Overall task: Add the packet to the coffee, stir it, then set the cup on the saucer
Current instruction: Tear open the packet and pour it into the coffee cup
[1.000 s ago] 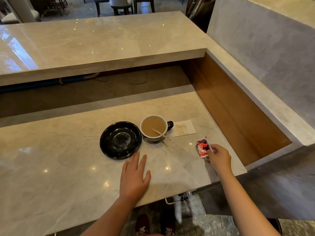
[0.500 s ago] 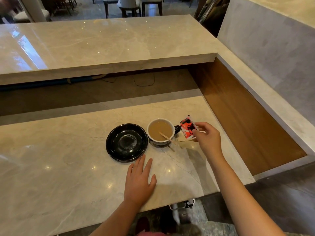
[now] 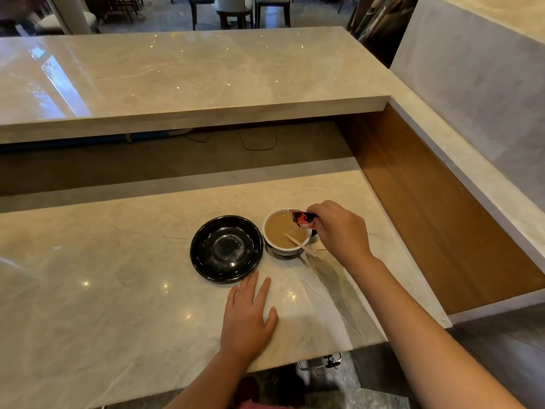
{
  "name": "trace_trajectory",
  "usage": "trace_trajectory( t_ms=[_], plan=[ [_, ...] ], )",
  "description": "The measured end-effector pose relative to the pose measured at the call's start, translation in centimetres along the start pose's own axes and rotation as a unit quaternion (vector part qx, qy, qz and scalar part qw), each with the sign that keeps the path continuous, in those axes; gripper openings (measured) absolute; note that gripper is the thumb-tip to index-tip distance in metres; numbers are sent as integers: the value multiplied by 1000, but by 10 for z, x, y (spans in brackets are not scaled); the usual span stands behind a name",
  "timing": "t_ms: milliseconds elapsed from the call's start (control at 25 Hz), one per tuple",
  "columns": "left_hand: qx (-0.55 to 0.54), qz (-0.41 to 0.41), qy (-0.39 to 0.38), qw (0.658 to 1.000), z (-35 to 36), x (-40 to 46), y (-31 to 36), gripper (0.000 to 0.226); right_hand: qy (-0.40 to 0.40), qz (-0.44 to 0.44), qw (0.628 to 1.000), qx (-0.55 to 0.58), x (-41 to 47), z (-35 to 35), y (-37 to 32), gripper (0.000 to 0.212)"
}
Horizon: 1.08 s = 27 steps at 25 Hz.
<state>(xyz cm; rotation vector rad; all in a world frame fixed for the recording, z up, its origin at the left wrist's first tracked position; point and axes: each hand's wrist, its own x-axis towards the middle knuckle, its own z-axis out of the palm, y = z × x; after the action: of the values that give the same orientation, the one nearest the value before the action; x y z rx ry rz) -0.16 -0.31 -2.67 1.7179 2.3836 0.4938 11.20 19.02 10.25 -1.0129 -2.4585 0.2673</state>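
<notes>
The work goes on at a low counter of pale beige marble (image 3: 118, 290), polished enough that small ceiling lights show as bright dots across it. Its right edge meets a brown wooden side panel (image 3: 427, 216), and above and behind it runs a raised bar top of the same glossy marble (image 3: 182, 78), with a window's reflection on its left part. Under the overhang a thin dark cable (image 3: 256, 143) loops along the shadowed back wall. Beyond the bar, dark-legged chairs (image 3: 233, 10) stand on a grey floor, and a grey marbled wall (image 3: 477, 84) rises at the right.

On the low counter sits a round, glossy black saucer (image 3: 226, 248), with nothing on it. Just beside it to the right, rims nearly touching, stands a white-lined dark cup of milky brown coffee (image 3: 286, 233), with a thin wooden stir stick (image 3: 299, 245) leaning in it over the near right rim. A corner of a pale paper napkin (image 3: 320, 246) shows behind the cup, mostly hidden.

The right hand (image 3: 342, 231) pinches a small red, black and white packet (image 3: 302, 219) between thumb and fingertips, the other fingers curled, holding it tilted over the cup's far right rim. Whether anything pours I cannot tell. The left hand (image 3: 247, 317) lies flat on the marble, palm down, fingers spread and holding nothing, near the saucer's near edge.
</notes>
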Motion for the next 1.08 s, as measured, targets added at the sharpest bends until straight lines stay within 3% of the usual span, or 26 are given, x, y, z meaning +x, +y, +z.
trace_trajectory(
  t_ms=[200,320,400,560,680,840,1080],
  plan=[
    [0,0,1,1000,-1,0,0,57,10,5,1000,1,1,1,0,18],
    [-1,0,2,1000,-1,-1,0,57,36,162,978,128,1,5,3,13],
    [-3,0,2,1000,-2,0,0,57,51,264,928,257,-2,7,7,9],
    [-2,5,1,1000,-2,0,1,57,63,391,775,492,-18,4,16,12],
    [3,5,-2,1000,-3,1,1,58,77,431,721,537,-37,3,26,11],
    [20,3,-9,1000,-3,2,1,58,93,462,735,488,-68,-3,55,13],
    [24,-3,-9,1000,-2,2,2,60,69,479,844,233,-112,-3,109,17]
  ],
)
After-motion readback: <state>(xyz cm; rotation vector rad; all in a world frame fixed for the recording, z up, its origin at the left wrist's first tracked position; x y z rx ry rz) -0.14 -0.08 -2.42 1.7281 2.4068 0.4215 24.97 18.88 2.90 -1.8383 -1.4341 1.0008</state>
